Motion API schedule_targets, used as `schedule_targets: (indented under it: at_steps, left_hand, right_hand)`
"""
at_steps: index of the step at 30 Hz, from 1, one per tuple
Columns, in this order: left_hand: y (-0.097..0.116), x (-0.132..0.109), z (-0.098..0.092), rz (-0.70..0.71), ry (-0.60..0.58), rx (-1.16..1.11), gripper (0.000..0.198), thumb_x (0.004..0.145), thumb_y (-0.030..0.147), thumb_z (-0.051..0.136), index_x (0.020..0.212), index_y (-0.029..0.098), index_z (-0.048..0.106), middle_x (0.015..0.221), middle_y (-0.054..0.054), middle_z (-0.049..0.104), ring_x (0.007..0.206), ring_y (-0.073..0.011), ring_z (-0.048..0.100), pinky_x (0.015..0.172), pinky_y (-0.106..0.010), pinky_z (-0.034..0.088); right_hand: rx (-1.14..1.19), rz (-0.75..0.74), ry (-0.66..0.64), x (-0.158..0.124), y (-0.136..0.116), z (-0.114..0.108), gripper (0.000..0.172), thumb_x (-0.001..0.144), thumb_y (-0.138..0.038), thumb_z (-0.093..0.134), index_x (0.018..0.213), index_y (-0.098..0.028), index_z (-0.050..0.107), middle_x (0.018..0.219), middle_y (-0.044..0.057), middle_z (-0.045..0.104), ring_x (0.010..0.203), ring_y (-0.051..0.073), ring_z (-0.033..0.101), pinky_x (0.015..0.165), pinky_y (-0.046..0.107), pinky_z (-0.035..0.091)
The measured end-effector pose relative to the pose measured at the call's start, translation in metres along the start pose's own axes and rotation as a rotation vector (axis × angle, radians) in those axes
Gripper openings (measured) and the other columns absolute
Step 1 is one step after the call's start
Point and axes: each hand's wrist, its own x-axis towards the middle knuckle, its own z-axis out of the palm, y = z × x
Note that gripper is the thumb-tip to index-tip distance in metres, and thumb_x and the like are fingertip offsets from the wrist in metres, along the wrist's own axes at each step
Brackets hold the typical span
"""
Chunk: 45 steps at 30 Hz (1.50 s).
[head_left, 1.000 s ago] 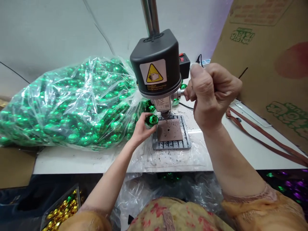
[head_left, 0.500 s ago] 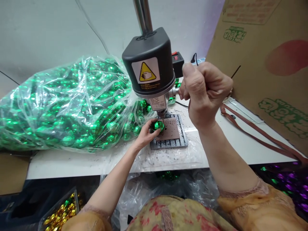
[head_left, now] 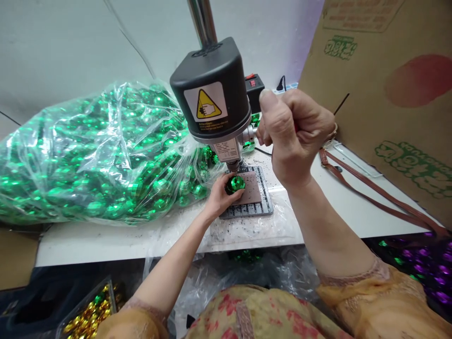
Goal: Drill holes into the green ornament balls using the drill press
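A small bench drill press (head_left: 206, 80) with a black motor housing and a warning label stands on the white table. My left hand (head_left: 219, 197) is closed around a shiny green faceted ball (head_left: 238, 183), thumb in front and fingers behind. That ball sits under the drill's chuck (head_left: 233, 165), over a brown board (head_left: 252, 188) on the slotted metal base (head_left: 265, 208). Whether the bit touches the ball I cannot tell. On the drill's right side, my right hand (head_left: 296, 132) is clenched on the feed lever (head_left: 250, 134), whose grip is mostly hidden by the fingers.
Left of the drill lies a big clear plastic bag (head_left: 95, 155) full of green balls. A cardboard box (head_left: 381, 94) and a brown strap (head_left: 370, 193) are at the right. Dark shavings litter the table (head_left: 106, 242). Below are a bin of gold balls (head_left: 90, 313) and purple balls (head_left: 431, 268).
My left hand has shifted the green ball slightly right over the board, beneath the chuck. My right hand stays on the lever. The whole view has moved a little.
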Motion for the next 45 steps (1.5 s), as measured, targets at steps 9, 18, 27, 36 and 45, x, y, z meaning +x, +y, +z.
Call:
schedule_targets:
  at_steps: [9,18,27,36,45]
  left_hand:
    - [0.004,-0.013,0.02,-0.07,0.135,-0.037,0.051,0.076,0.031,0.084,0.12,0.021,0.062,0.11,-0.007,0.069,0.104,-0.0251,0.065,0.092,-0.04,0.052]
    - [0.002,-0.012,0.021,-0.052,0.137,-0.059,0.051,0.075,0.031,0.085,0.119,0.022,0.062,0.111,-0.007,0.071,0.105,-0.0253,0.067,0.093,-0.04,0.053]
    - [0.003,-0.013,0.021,-0.012,0.146,-0.056,0.048,0.076,0.03,0.084,0.119,0.022,0.062,0.113,-0.007,0.071,0.106,-0.0254,0.066,0.093,-0.04,0.053]
    - [-0.001,-0.013,0.023,-0.003,0.153,-0.049,0.048,0.076,0.033,0.084,0.118,0.022,0.062,0.112,-0.007,0.071,0.105,-0.0249,0.066,0.092,-0.039,0.053]
    - [0.0,-0.014,0.023,-0.011,0.155,-0.048,0.048,0.077,0.034,0.083,0.118,0.022,0.062,0.112,-0.007,0.07,0.106,-0.025,0.066,0.093,-0.039,0.053]
  right_hand:
    - [-0.004,0.011,-0.002,0.001,-0.002,0.0,0.059,0.091,-0.053,0.061,0.053,-0.02,0.032,0.049,-0.006,0.032,0.043,0.003,0.034,0.047,0.027,0.029]
    - [0.017,-0.098,0.024,-0.019,0.015,-0.003,0.054,0.095,-0.033,0.056,0.056,-0.021,0.021,0.047,-0.005,0.022,0.041,0.007,0.028,0.043,0.031,0.025]
    - [0.113,-0.222,0.045,-0.026,0.02,-0.004,0.051,0.093,-0.017,0.057,0.056,-0.017,0.023,0.05,-0.006,0.028,0.043,0.003,0.035,0.044,0.025,0.026]
    - [0.113,-0.297,0.027,-0.035,0.03,-0.008,0.048,0.091,-0.013,0.056,0.056,-0.018,0.023,0.05,-0.006,0.025,0.042,0.004,0.029,0.042,0.025,0.029]
    - [0.15,-0.326,0.014,-0.038,0.032,-0.009,0.045,0.087,-0.009,0.055,0.056,-0.019,0.024,0.049,-0.006,0.029,0.04,0.004,0.03,0.038,0.025,0.029]
